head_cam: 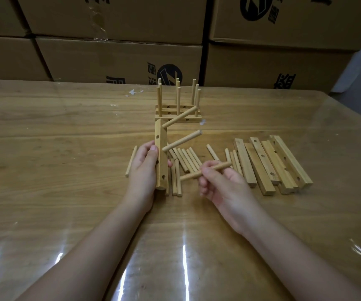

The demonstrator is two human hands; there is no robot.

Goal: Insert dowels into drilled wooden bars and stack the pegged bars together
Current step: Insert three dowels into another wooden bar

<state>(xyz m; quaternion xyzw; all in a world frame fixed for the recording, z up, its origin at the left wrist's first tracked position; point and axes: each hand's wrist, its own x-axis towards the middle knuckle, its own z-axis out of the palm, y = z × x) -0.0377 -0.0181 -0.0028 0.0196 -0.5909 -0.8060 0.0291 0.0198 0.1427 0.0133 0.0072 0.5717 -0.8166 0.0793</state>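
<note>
The left hand holds one drilled bar upright above the table, fingers curled round its lower half and the thumb pressed against the drilled face. Two dowels are seated in this bar, the upper dowel and the lower dowel, both projecting toward 2 o'clock. One open hole shows near the bar's lower end, just below the fingers. The right hand, at 4 o'clock from the bar, pinches a third dowel between thumb and fingertips; its free end points toward 8 o'clock, near the bar but apart from it. The remaining fingers are curled under the palm. At 12 o'clock from the held bar stands the pegged stack, bars set side by side with dowels upright. Loose dowels lie on the table between the two hands. A single dowel lies at 9 o'clock from the left hand. Unpegged bars lie in a group at 2 o'clock from the right hand. Cardboard boxes line the far edge of the table.
</note>
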